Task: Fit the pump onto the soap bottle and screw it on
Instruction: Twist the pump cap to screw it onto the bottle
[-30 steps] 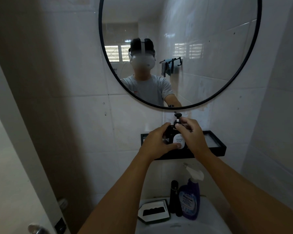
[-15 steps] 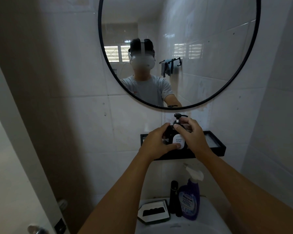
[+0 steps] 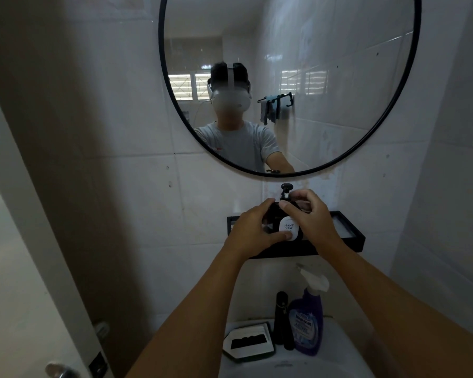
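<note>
We stand at a small bathroom basin with both arms stretched toward a black wall shelf fixed just under a round black-framed mirror. The soap bottle, dark with a white label reading HAND SOAP, stands upright on that shelf, toward its middle. Our left hand wraps the bottle's left side, thumb pressed across the lower edge of the label, so it is closed on the bottle. Our right hand comes in from the right at the bottle's neck, fingers curled around the collar of the pump; the black pump head rises straight above our fingers, seated on top of the bottle. How far the collar is threaded down we cannot tell, since our fingers cover it. Below the shelf, on the back of the white sink, stand a purple spray bottle, a slim black bottle just beside it, and a white tray holding something black.
</note>
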`<state>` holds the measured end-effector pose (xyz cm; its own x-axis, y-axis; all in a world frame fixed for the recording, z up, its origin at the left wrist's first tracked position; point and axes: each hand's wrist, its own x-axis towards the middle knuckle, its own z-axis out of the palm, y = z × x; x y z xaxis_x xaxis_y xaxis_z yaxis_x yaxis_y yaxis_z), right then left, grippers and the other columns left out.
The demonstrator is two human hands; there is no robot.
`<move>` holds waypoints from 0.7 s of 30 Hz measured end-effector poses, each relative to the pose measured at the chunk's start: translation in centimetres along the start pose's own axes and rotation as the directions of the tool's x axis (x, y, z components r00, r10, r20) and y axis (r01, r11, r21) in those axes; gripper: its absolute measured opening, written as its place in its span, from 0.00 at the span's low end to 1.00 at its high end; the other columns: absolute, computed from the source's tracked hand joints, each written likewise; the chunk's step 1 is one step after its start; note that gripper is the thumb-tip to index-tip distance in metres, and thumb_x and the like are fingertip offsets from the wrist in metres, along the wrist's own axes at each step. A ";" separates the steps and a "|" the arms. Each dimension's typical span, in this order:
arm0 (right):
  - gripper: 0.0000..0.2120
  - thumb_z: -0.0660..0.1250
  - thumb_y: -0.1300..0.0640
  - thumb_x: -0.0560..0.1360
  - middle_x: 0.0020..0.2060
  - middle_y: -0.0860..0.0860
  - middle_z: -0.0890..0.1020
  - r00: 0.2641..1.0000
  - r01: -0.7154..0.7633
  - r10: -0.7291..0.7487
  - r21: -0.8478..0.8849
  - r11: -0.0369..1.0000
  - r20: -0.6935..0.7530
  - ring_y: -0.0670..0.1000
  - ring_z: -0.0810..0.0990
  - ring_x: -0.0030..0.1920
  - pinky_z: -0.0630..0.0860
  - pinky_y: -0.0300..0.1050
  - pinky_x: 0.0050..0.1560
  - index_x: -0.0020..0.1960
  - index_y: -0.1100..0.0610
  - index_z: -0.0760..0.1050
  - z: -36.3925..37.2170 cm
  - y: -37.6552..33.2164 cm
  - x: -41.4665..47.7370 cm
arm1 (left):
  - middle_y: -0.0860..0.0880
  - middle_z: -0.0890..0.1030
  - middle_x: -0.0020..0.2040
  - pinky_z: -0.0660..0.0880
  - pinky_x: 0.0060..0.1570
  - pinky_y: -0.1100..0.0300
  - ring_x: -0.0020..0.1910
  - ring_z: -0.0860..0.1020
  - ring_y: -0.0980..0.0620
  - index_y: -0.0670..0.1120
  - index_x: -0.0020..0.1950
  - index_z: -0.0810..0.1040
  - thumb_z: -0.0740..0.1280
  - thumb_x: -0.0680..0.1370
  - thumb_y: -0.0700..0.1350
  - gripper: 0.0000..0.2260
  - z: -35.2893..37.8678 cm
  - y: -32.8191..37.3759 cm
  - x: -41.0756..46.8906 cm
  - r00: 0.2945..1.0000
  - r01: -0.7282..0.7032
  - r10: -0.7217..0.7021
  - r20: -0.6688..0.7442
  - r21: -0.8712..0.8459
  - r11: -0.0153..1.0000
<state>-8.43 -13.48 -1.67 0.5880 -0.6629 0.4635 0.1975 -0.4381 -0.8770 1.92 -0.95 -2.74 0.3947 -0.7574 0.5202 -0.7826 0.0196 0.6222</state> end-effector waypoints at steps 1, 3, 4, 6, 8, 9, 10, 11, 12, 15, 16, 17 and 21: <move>0.14 0.72 0.55 0.74 0.55 0.54 0.81 1.000 0.004 -0.004 -0.008 1.000 0.002 0.50 0.81 0.55 0.79 0.46 0.54 0.59 0.55 0.76 0.0 0.0 0.0 | 0.54 0.82 0.56 0.79 0.48 0.63 0.52 0.80 0.59 0.52 0.66 0.72 0.78 0.70 0.53 0.27 0.0 0.0 0.0 1.000 0.001 -0.001 -0.002 0.003 1.000; 0.16 0.70 0.57 0.76 0.58 0.54 0.79 1.000 0.010 -0.010 -0.020 1.000 -0.004 0.51 0.80 0.56 0.78 0.46 0.57 0.62 0.58 0.77 0.0 -0.1 0.0 | 0.52 0.81 0.58 0.76 0.48 0.67 0.54 0.80 0.57 0.51 0.68 0.71 0.78 0.70 0.52 0.29 0.0 0.0 0.0 1.000 0.002 -0.002 -0.010 0.011 1.000; 0.16 0.69 0.58 0.76 0.58 0.55 0.78 1.000 0.012 -0.012 -0.024 1.000 -0.006 0.51 0.79 0.57 0.78 0.45 0.58 0.63 0.59 0.77 0.0 -0.1 0.1 | 0.52 0.81 0.59 0.76 0.49 0.66 0.54 0.79 0.56 0.50 0.69 0.71 0.78 0.70 0.52 0.31 0.0 -0.1 0.0 1.000 0.001 -0.001 -0.012 0.016 1.000; 0.16 0.69 0.60 0.76 0.59 0.56 0.77 1.000 0.018 -0.018 -0.024 1.000 -0.003 0.52 0.79 0.57 0.77 0.44 0.58 0.63 0.61 0.77 0.0 -0.2 0.1 | 0.51 0.81 0.60 0.77 0.51 0.63 0.55 0.79 0.56 0.50 0.71 0.70 0.78 0.70 0.52 0.32 0.1 -0.2 0.0 1.000 0.000 0.001 -0.012 0.021 1.000; 0.15 0.69 0.60 0.76 0.58 0.56 0.78 0.999 0.035 -0.035 -0.036 0.999 -0.004 0.53 0.79 0.57 0.76 0.42 0.57 0.62 0.62 0.78 0.0 -0.1 0.1 | 0.51 0.80 0.60 0.77 0.52 0.62 0.55 0.79 0.56 0.50 0.71 0.70 0.78 0.70 0.52 0.33 0.1 -0.1 0.0 1.000 0.002 -0.002 -0.011 0.014 1.000; 0.14 0.70 0.60 0.75 0.56 0.56 0.79 0.999 0.039 -0.039 -0.044 0.998 -0.005 0.54 0.80 0.57 0.76 0.41 0.55 0.60 0.62 0.78 0.0 0.0 0.1 | 0.52 0.80 0.60 0.77 0.52 0.62 0.55 0.79 0.56 0.50 0.71 0.70 0.78 0.70 0.53 0.33 0.1 -0.1 0.0 1.000 0.004 -0.004 -0.013 0.015 1.000; 0.12 0.71 0.59 0.75 0.54 0.56 0.80 0.999 0.033 -0.033 -0.048 0.998 -0.003 0.55 0.81 0.56 0.77 0.41 0.54 0.57 0.60 0.78 0.0 0.0 0.1 | 0.52 0.80 0.60 0.77 0.52 0.62 0.55 0.79 0.56 0.50 0.71 0.70 0.78 0.70 0.53 0.33 0.1 -0.1 0.0 1.000 0.003 -0.003 -0.016 0.019 1.000; 0.12 0.72 0.57 0.73 0.53 0.56 0.81 1.000 0.016 -0.016 -0.044 0.999 0.003 0.55 0.81 0.54 0.79 0.44 0.52 0.55 0.59 0.78 -0.1 0.0 0.0 | 0.52 0.80 0.59 0.78 0.51 0.62 0.54 0.79 0.56 0.51 0.70 0.70 0.78 0.70 0.53 0.32 0.1 -0.1 -0.1 1.000 0.001 0.000 -0.016 0.025 1.000; 0.12 0.74 0.55 0.72 0.51 0.56 0.82 1.000 -0.007 0.008 -0.026 1.000 0.007 0.55 0.83 0.52 0.81 0.48 0.51 0.52 0.57 0.77 -0.1 0.0 0.0 | 0.53 0.81 0.58 0.78 0.50 0.61 0.53 0.80 0.57 0.51 0.68 0.71 0.78 0.70 0.53 0.30 0.0 0.0 -0.1 1.000 -0.004 0.004 -0.014 0.029 1.000; 0.14 0.75 0.53 0.70 0.50 0.55 0.83 1.000 -0.024 0.023 0.016 1.000 0.021 0.55 0.84 0.52 0.82 0.54 0.52 0.52 0.53 0.75 -0.2 0.0 0.0 | 0.55 0.82 0.55 0.79 0.47 0.62 0.51 0.80 0.58 0.53 0.64 0.73 0.78 0.70 0.53 0.26 -0.1 0.2 -0.1 1.000 0.000 0.000 -0.003 0.023 1.000; 0.14 0.75 0.53 0.71 0.52 0.54 0.83 1.000 -0.014 0.014 0.014 1.000 0.027 0.55 0.83 0.53 0.82 0.55 0.54 0.54 0.52 0.75 -0.2 0.0 0.0 | 0.55 0.82 0.55 0.79 0.47 0.64 0.51 0.80 0.59 0.53 0.64 0.73 0.78 0.70 0.53 0.26 0.0 0.2 -0.1 1.000 0.005 -0.005 -0.002 0.020 1.000; 0.15 0.74 0.54 0.72 0.54 0.54 0.82 0.999 -0.008 0.008 0.009 1.000 0.032 0.54 0.82 0.55 0.81 0.54 0.56 0.56 0.52 0.76 -0.2 -0.1 -0.1 | 0.55 0.81 0.55 0.78 0.46 0.67 0.51 0.80 0.59 0.52 0.65 0.73 0.78 0.70 0.52 0.26 -0.1 0.3 -0.1 1.000 0.006 -0.006 -0.004 0.014 1.000; 0.17 0.70 0.58 0.75 0.58 0.54 0.78 1.000 0.004 -0.003 -0.021 1.000 0.015 0.52 0.79 0.57 0.78 0.51 0.61 0.63 0.58 0.76 -0.1 -0.3 -0.1 | 0.57 0.79 0.54 0.73 0.42 0.76 0.49 0.78 0.61 0.51 0.66 0.72 0.78 0.70 0.51 0.28 -0.1 0.3 -0.1 1.000 0.008 -0.008 -0.007 0.001 1.000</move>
<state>-8.65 -13.36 -1.41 0.5989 -0.6523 0.4646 0.1828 -0.4534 -0.8723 1.69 -0.75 -2.55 0.4042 -0.7531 0.5190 -0.7799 0.0127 0.6258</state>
